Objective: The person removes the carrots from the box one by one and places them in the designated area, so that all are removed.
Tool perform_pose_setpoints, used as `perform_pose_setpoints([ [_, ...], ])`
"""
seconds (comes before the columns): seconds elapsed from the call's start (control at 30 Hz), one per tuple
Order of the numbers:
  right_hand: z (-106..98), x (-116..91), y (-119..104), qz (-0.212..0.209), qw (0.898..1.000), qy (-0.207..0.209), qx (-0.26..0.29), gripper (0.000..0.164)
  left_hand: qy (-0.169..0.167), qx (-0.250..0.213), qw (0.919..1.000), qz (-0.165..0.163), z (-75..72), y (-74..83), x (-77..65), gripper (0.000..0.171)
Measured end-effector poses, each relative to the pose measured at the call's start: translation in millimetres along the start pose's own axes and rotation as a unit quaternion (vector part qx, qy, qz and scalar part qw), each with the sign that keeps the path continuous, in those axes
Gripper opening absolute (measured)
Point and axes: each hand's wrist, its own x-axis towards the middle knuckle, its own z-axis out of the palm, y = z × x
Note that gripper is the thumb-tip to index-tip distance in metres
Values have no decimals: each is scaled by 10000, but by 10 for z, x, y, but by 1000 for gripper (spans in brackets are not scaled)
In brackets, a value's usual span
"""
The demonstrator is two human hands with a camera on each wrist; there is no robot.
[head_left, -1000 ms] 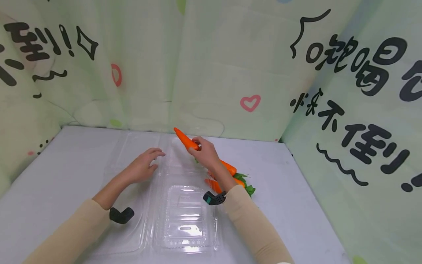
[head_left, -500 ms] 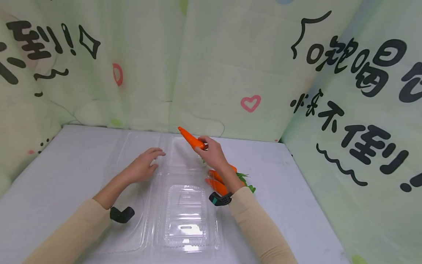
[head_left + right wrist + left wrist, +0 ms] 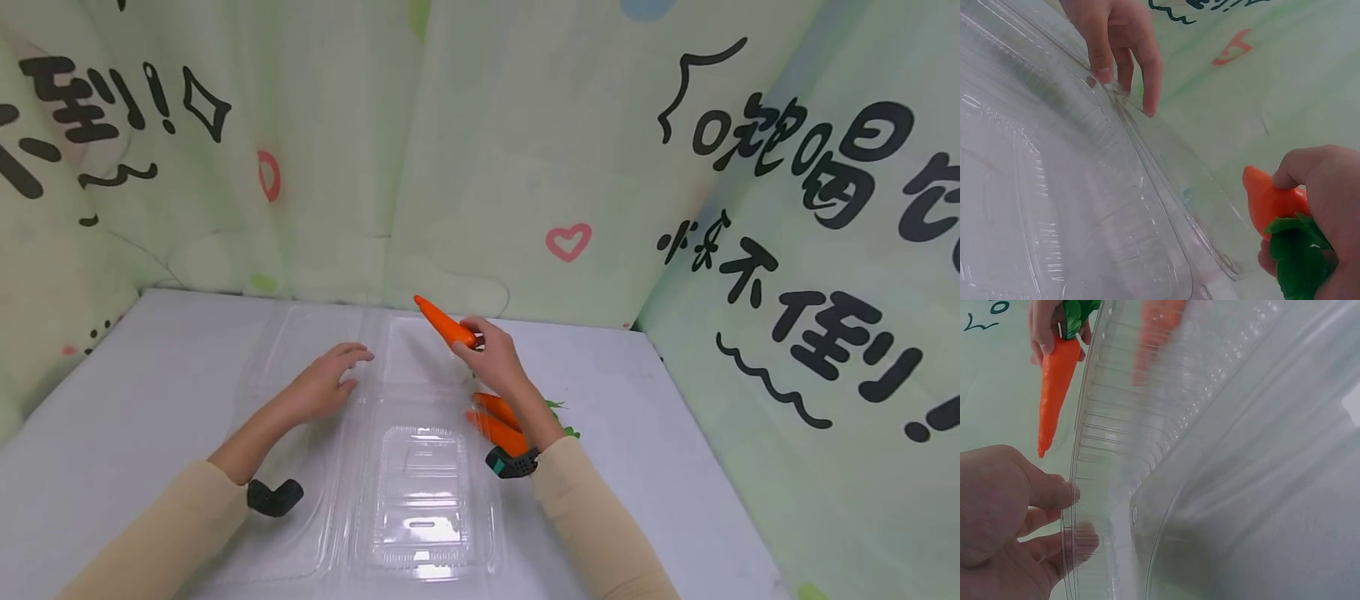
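Observation:
My right hand (image 3: 493, 357) grips a carrot (image 3: 444, 322) near its thick end, tip pointing away and to the left. Its green leafy top (image 3: 1300, 256) shows beside the palm in the right wrist view. In front of me lies an unfolded clear plastic container (image 3: 423, 492). My left hand (image 3: 322, 385) holds the container's rim, thumb on one side and fingers on the other; through the plastic a fingertip (image 3: 1087, 539) shows in the left wrist view. Two more carrots (image 3: 498, 429) lie beside the container, partly hidden by my right forearm.
The container spreads across the middle of the white table (image 3: 637, 467). A printed pale green curtain (image 3: 480, 167) stands behind the table's back edge (image 3: 577, 323) and along both sides. Each wrist wears a black device (image 3: 274, 498).
My right hand has shifted a little to the right with the carrot, which still points the same way. The left hand and the container have stayed in place.

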Motion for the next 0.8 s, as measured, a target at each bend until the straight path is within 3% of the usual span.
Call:
perform_pose_setpoints([
  [0.27, -90, -31, 72, 196, 9997, 135, -15, 40, 83, 29, 9998, 170, -6, -11, -20, 43],
  [0.8, -256, -79, 292, 260, 9993, 259, 4, 43, 2, 23, 9999, 103, -6, -6, -19, 45],
])
